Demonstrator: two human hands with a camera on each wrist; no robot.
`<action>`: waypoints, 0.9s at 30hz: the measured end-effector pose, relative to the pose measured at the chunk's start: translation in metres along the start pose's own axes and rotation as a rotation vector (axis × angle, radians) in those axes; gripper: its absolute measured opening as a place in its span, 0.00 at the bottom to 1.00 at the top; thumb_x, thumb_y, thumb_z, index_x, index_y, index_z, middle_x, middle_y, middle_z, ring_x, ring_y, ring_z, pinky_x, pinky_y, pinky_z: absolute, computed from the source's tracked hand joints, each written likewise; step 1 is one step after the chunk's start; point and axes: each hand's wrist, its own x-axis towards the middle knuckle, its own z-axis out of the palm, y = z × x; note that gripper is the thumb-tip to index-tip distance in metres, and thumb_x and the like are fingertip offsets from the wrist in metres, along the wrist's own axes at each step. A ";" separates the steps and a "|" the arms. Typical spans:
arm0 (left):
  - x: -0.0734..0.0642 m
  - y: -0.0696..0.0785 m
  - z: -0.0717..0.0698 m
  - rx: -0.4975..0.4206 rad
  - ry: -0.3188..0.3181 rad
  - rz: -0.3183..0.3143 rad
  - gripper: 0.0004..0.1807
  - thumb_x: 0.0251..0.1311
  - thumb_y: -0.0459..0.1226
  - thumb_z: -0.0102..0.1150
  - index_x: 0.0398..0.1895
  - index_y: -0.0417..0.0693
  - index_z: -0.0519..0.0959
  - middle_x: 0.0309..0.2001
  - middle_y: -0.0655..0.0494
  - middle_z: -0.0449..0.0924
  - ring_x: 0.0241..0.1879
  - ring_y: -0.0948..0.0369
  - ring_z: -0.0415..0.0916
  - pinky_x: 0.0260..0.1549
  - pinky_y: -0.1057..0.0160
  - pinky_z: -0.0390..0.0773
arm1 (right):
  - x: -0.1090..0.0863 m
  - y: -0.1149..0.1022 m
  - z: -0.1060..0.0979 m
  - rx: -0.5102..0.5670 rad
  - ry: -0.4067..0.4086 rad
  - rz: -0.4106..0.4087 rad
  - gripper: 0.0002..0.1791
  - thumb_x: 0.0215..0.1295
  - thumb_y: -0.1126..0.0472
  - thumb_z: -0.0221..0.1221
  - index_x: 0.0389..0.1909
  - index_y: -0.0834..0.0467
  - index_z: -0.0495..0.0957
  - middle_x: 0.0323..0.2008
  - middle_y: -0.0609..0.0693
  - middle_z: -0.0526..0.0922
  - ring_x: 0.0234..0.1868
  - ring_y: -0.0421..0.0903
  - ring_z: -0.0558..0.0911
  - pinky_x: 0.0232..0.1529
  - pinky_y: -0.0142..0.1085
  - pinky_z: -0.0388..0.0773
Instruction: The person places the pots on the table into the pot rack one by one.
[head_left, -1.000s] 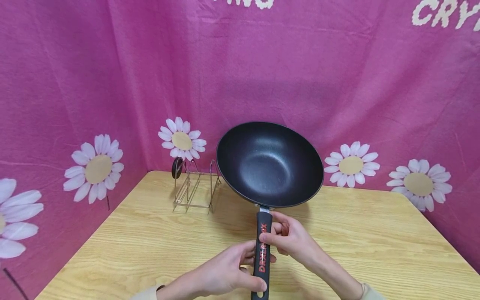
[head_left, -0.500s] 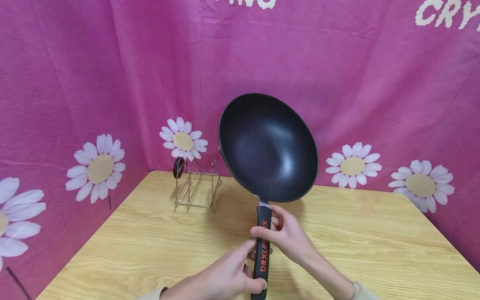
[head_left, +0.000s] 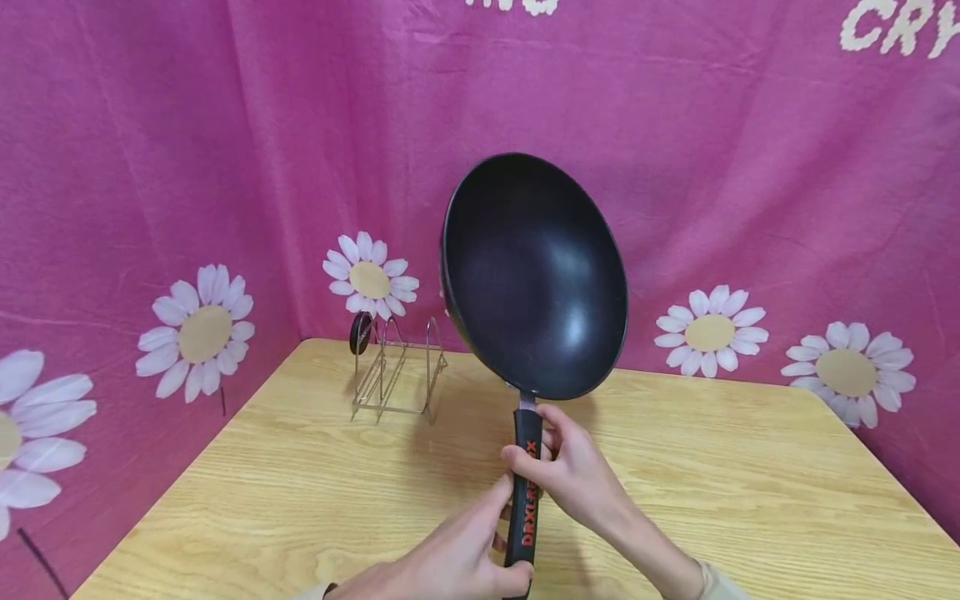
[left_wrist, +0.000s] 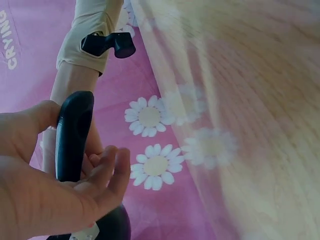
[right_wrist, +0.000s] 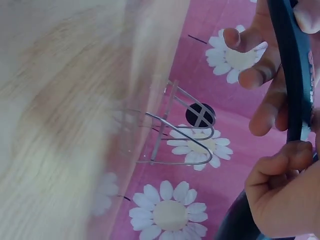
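A black wok [head_left: 532, 275] is held up over the table in the head view, tilted steeply with its inside facing me and its long handle [head_left: 527, 508] pointing down. My right hand [head_left: 573, 471] grips the upper handle near the metal neck, thumb across the front. Lower down, my left hand [head_left: 461, 546] holds the handle's end, its thumb pressing on the front. In the left wrist view, the handle [left_wrist: 74, 137] lies between left thumb and fingers. The right wrist view shows my left hand's fingers [right_wrist: 265, 75] spread behind the handle, the right hand [right_wrist: 285, 195] beyond.
A wire rack [head_left: 397, 375] with a round black disc [head_left: 361, 333] at its left end stands at the back left of the wooden table [head_left: 712, 475]. A pink cloth [head_left: 360, 125] with white daisies hangs behind and at the sides.
The wok has risen and tipped steeper, its bowl now higher and turned slightly sideways. Both hands keep hold of the handle; the right thumb has moved further across it. The rack stays put.
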 end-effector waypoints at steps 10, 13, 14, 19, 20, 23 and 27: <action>-0.006 0.005 -0.001 0.115 0.048 -0.013 0.44 0.52 0.36 0.66 0.72 0.62 0.57 0.50 0.61 0.74 0.42 0.71 0.73 0.40 0.70 0.77 | -0.002 -0.004 -0.004 0.030 -0.089 -0.142 0.23 0.65 0.61 0.64 0.57 0.62 0.67 0.20 0.47 0.74 0.19 0.36 0.71 0.20 0.30 0.70; -0.007 0.004 0.000 0.087 0.050 -0.018 0.45 0.54 0.38 0.66 0.74 0.61 0.56 0.49 0.61 0.75 0.44 0.70 0.73 0.42 0.69 0.79 | -0.001 -0.004 -0.004 0.019 -0.101 -0.175 0.24 0.66 0.61 0.63 0.58 0.63 0.67 0.21 0.47 0.75 0.18 0.35 0.71 0.18 0.31 0.70; -0.007 0.004 0.000 0.080 0.051 -0.016 0.45 0.54 0.38 0.66 0.74 0.61 0.55 0.49 0.60 0.76 0.45 0.70 0.73 0.42 0.69 0.79 | -0.001 -0.004 -0.004 0.013 -0.108 -0.184 0.23 0.67 0.61 0.63 0.58 0.63 0.67 0.22 0.47 0.75 0.18 0.35 0.71 0.18 0.31 0.69; -0.009 0.001 0.003 0.069 0.055 -0.030 0.46 0.57 0.40 0.66 0.77 0.61 0.52 0.55 0.58 0.76 0.46 0.71 0.73 0.42 0.69 0.79 | 0.000 0.000 -0.004 -0.017 -0.170 -0.200 0.23 0.70 0.61 0.60 0.60 0.63 0.65 0.24 0.49 0.76 0.20 0.36 0.73 0.20 0.32 0.72; -0.010 0.000 0.004 0.064 0.056 -0.033 0.46 0.57 0.40 0.66 0.77 0.61 0.52 0.54 0.58 0.76 0.45 0.71 0.74 0.41 0.69 0.79 | 0.000 0.001 -0.003 -0.014 -0.185 -0.203 0.23 0.70 0.61 0.59 0.61 0.63 0.65 0.24 0.49 0.77 0.21 0.36 0.74 0.21 0.32 0.73; -0.013 -0.004 0.005 0.019 0.065 -0.029 0.43 0.57 0.39 0.66 0.75 0.60 0.56 0.48 0.59 0.79 0.42 0.71 0.74 0.40 0.69 0.78 | 0.002 0.005 -0.002 0.010 -0.214 -0.226 0.24 0.71 0.62 0.58 0.63 0.64 0.63 0.26 0.48 0.77 0.24 0.36 0.75 0.25 0.31 0.75; -0.014 -0.008 0.005 -0.097 0.068 -0.009 0.41 0.56 0.36 0.66 0.73 0.58 0.59 0.38 0.56 0.80 0.36 0.72 0.75 0.40 0.70 0.78 | 0.005 0.009 0.001 0.073 -0.251 -0.242 0.24 0.72 0.65 0.56 0.64 0.66 0.62 0.25 0.46 0.75 0.24 0.35 0.74 0.26 0.31 0.75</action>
